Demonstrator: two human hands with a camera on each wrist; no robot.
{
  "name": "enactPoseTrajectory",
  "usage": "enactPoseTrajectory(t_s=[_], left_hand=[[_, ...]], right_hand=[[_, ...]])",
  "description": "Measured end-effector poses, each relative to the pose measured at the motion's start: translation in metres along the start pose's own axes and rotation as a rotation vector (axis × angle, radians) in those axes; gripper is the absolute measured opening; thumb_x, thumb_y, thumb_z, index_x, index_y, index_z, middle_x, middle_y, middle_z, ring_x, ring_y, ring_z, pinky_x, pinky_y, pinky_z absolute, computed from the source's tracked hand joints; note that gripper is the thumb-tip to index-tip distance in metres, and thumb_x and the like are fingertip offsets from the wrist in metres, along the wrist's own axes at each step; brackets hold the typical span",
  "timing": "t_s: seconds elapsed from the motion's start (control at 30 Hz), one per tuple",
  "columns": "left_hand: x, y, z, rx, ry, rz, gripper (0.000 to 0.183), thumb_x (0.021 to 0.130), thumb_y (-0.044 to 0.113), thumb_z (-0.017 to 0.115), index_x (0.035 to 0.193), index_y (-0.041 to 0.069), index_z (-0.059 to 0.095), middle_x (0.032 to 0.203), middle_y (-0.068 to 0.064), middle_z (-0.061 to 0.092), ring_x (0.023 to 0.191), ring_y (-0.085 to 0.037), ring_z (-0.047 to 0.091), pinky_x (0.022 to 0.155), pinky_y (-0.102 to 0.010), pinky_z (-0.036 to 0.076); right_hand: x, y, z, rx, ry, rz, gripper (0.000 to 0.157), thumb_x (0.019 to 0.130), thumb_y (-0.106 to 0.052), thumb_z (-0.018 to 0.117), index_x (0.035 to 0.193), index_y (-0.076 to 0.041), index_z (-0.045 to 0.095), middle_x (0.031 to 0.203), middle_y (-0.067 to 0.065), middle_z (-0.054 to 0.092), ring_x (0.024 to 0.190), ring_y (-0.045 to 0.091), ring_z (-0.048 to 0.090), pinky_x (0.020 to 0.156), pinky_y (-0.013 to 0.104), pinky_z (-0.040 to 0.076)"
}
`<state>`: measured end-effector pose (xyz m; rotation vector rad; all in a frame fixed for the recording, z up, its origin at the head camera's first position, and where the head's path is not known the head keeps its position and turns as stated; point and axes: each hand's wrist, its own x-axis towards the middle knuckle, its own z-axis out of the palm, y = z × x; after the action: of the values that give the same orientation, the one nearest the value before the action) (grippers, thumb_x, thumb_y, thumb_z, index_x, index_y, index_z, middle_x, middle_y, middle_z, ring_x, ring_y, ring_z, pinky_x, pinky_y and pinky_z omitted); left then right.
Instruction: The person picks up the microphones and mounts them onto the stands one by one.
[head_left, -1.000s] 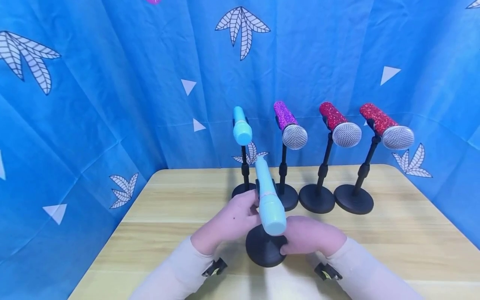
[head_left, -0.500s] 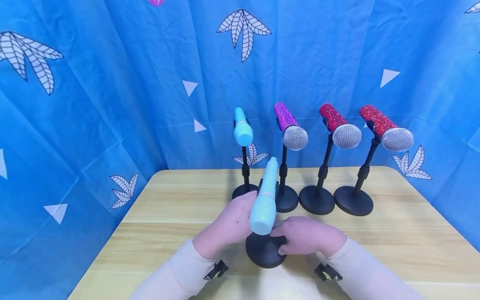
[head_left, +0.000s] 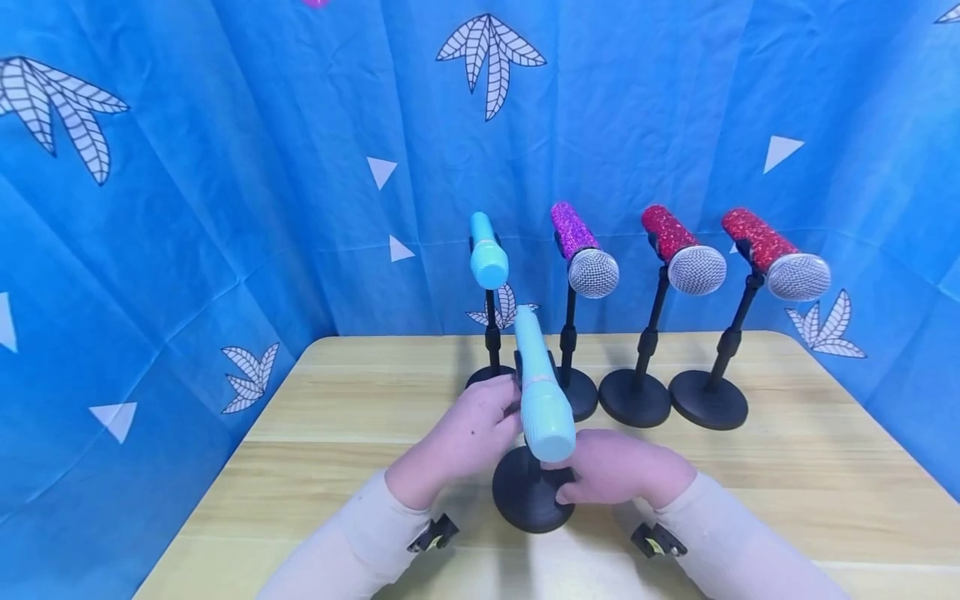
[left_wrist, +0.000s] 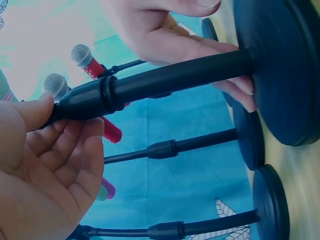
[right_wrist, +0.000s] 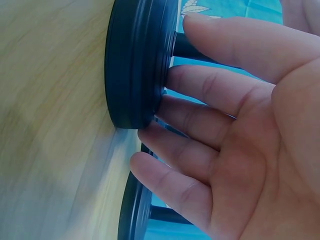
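A pale blue microphone [head_left: 543,404] sits tilted in the clip of a black stand [head_left: 528,500] at the front of the table, head end toward me. My left hand [head_left: 468,429] pinches the upper pole just above its collar [left_wrist: 92,97], thumb on one side and fingertips on the other. The lower pole [left_wrist: 185,70] runs down to a round base [left_wrist: 285,65]. Low on the right, my right hand [right_wrist: 235,130] lays its fingertips against the top and edge of that base, fingers mostly straight. In the head view the microphone hides part of the pole.
Close behind, in a row, stand a blue microphone [head_left: 489,258], a purple glitter one [head_left: 573,229] and two red glitter ones [head_left: 671,233], each on a black stand. Blue patterned cloth [head_left: 360,108] hangs behind the wooden table [head_left: 345,392] and along its sides.
The front microphone's head swung left half a second ago and has swung back right now, with my left hand turning at the pole. The base and my right hand stay nearly in place.
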<state>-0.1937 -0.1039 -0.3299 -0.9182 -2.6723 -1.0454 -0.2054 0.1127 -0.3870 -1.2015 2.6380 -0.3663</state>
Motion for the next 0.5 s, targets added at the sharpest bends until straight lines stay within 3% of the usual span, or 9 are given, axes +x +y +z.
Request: enactPoseTrajectory(t_s=[0.17, 0.33, 0.5], left_hand=[[0.003, 0.004, -0.007, 0.020, 0.011, 0.027, 0.010, 0.095, 0.015, 0.052, 0.097, 0.018, 0.061, 0.089, 0.009, 0.057, 0.079, -0.009, 0.052, 0.070, -0.026, 0.047], [0.010, 0.012, -0.018, 0.010, -0.004, 0.006, 0.011, 0.095, 0.017, 0.052, 0.100, 0.017, 0.061, 0.079, 0.006, 0.055, 0.070, -0.011, 0.051, 0.061, -0.027, 0.047], [0.012, 0.017, -0.023, -0.029, 0.009, 0.024, 0.012, 0.095, 0.017, 0.053, 0.103, 0.016, 0.061, 0.073, 0.004, 0.051, 0.064, -0.011, 0.049, 0.056, -0.027, 0.045]], right_hand=[[0.002, 0.001, 0.001, -0.015, -0.028, -0.061, 0.033, 0.083, -0.032, 0.067, 0.112, -0.016, 0.065, 0.088, -0.009, 0.064, 0.073, 0.005, 0.056, 0.069, 0.026, 0.048], [0.003, 0.002, 0.000, -0.059, -0.017, -0.050, 0.039, 0.084, -0.035, 0.066, 0.119, -0.018, 0.065, 0.117, -0.004, 0.062, 0.105, 0.013, 0.059, 0.086, 0.032, 0.048], [0.003, 0.002, -0.001, -0.055, -0.018, -0.051, 0.039, 0.085, -0.037, 0.064, 0.119, -0.018, 0.065, 0.121, -0.001, 0.061, 0.111, 0.017, 0.057, 0.091, 0.034, 0.046]])
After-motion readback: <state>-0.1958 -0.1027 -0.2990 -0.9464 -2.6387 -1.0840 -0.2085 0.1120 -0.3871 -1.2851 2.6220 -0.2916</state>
